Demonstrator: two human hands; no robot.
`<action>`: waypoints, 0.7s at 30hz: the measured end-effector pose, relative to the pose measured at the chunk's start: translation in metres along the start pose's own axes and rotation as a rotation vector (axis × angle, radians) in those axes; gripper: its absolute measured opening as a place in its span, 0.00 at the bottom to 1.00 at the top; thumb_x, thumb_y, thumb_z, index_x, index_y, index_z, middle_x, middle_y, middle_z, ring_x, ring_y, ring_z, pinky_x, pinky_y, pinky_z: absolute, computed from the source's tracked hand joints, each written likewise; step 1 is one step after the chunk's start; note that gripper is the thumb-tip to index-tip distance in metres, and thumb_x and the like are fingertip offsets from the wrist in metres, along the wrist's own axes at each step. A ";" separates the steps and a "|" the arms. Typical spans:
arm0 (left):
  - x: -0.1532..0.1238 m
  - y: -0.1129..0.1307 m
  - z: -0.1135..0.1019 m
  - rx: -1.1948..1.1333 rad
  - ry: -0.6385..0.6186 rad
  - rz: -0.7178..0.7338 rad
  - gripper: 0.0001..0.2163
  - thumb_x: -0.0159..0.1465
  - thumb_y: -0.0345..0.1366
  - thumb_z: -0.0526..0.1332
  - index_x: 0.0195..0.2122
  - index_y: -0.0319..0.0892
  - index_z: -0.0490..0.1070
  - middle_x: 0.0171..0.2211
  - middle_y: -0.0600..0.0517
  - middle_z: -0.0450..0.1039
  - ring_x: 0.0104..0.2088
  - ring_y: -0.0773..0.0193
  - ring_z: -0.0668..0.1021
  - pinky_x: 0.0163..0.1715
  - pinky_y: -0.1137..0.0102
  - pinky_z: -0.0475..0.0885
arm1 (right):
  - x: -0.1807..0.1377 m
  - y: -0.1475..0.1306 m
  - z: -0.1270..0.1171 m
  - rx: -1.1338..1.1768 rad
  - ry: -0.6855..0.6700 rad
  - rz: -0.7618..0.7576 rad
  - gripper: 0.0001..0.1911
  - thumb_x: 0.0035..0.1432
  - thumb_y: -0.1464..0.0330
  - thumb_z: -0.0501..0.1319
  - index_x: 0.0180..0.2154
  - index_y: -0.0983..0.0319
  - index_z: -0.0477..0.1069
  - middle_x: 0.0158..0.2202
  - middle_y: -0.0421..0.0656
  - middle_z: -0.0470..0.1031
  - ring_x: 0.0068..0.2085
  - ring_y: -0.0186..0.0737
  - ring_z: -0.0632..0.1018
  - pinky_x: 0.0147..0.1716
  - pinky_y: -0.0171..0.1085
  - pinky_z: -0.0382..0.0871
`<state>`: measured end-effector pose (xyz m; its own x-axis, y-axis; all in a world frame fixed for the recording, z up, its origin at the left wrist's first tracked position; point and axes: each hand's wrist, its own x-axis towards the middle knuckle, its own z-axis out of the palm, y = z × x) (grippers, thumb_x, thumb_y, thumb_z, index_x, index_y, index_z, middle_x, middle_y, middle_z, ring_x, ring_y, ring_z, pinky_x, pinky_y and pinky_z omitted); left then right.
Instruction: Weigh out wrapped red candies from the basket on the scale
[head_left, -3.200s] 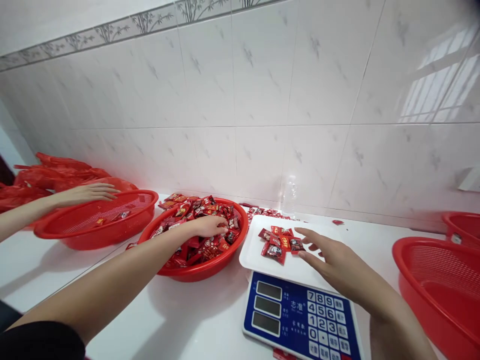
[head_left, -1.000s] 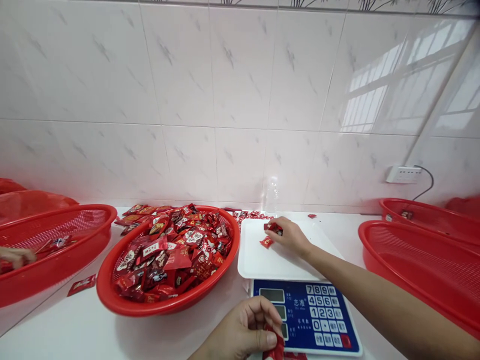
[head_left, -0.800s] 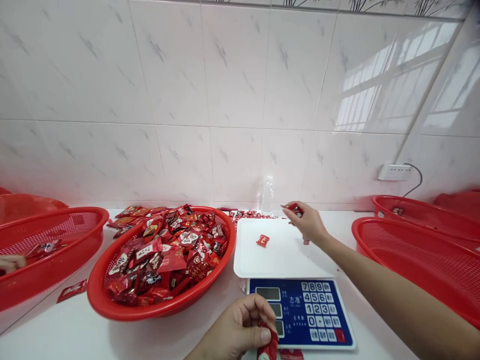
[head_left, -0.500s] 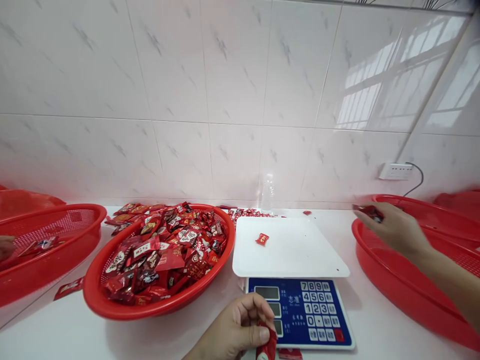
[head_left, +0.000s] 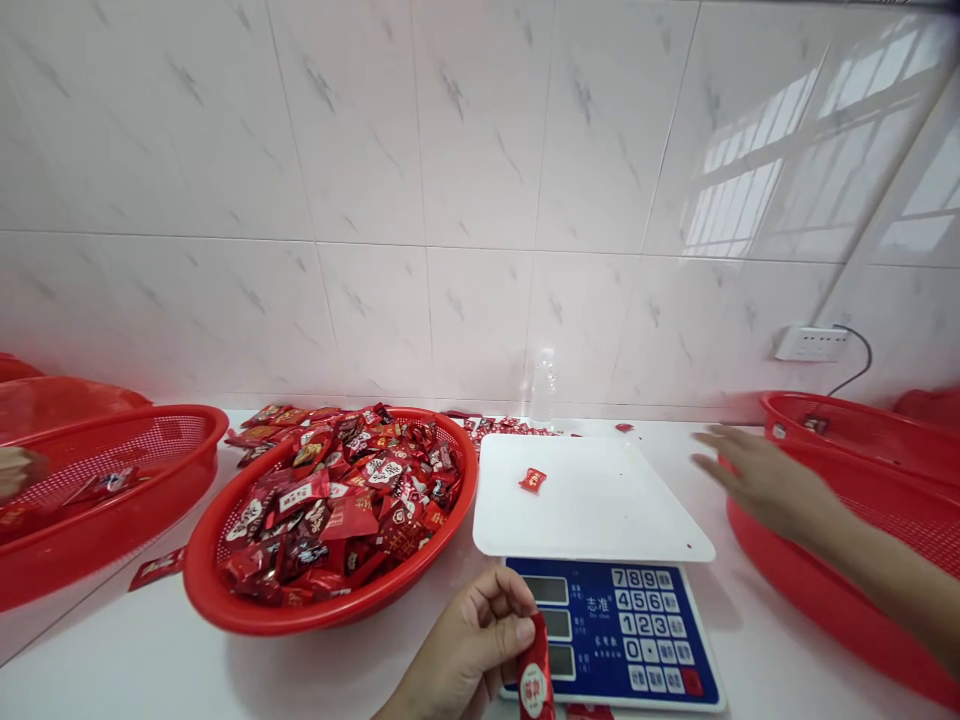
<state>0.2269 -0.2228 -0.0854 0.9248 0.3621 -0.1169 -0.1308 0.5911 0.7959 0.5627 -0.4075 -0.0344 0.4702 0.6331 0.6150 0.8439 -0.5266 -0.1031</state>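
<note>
My left hand [head_left: 480,640] pinches a red wrapped packet [head_left: 535,672] with a pale oval label, held upright in front of the scale's displays. My right hand [head_left: 757,475] is over the near rim of the right red basket [head_left: 840,590], fingers apart with nothing in them. Beyond it, a small dark wrapped piece [head_left: 815,424] lies in the back right basket [head_left: 892,440]. The white pan of a digital scale [head_left: 592,500] bears one small red wrapped candy [head_left: 533,481]. Left of the scale, a red basket [head_left: 196,560] is heaped with red wrapped snacks [head_left: 352,500].
Another person's blurred hand [head_left: 16,470] reaches into the far-left basket [head_left: 180,480]. Loose packets [head_left: 274,420] lie behind the heaped basket. A clear plastic cup [head_left: 543,390] and a power strip [head_left: 811,343] are by the tiled wall. One packet [head_left: 157,568] lies between the left baskets.
My right hand has let go of a dark wrapped piece, now in the back right basket, and has opened. My left hand still holds its packet, whose label now shows more.
</note>
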 end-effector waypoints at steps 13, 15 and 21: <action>0.007 -0.005 -0.009 0.030 0.004 0.014 0.14 0.48 0.32 0.73 0.31 0.38 0.69 0.27 0.54 0.69 0.25 0.72 0.72 0.26 0.76 0.66 | 0.017 -0.172 0.078 0.202 -0.332 -0.609 0.14 0.64 0.73 0.50 0.44 0.59 0.73 0.43 0.46 0.76 0.43 0.43 0.76 0.41 0.39 0.71; 0.009 -0.008 -0.012 0.031 -0.002 0.000 0.15 0.47 0.32 0.74 0.30 0.38 0.69 0.26 0.54 0.69 0.24 0.72 0.72 0.26 0.76 0.66 | 0.011 -0.162 0.078 0.209 -0.310 -0.584 0.13 0.63 0.73 0.51 0.39 0.60 0.73 0.39 0.46 0.76 0.39 0.42 0.76 0.38 0.39 0.71; 0.004 -0.007 -0.005 0.015 0.015 -0.026 0.16 0.44 0.33 0.75 0.29 0.37 0.69 0.26 0.54 0.69 0.24 0.73 0.72 0.25 0.77 0.66 | -0.006 -0.079 0.047 0.221 -0.151 -0.334 0.17 0.60 0.72 0.50 0.47 0.57 0.72 0.48 0.48 0.74 0.48 0.47 0.75 0.46 0.47 0.70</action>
<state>0.2300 -0.2221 -0.0941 0.9224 0.3573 -0.1465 -0.1012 0.5896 0.8013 0.5050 -0.3429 -0.0670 0.1802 0.8331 0.5230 0.9836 -0.1544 -0.0931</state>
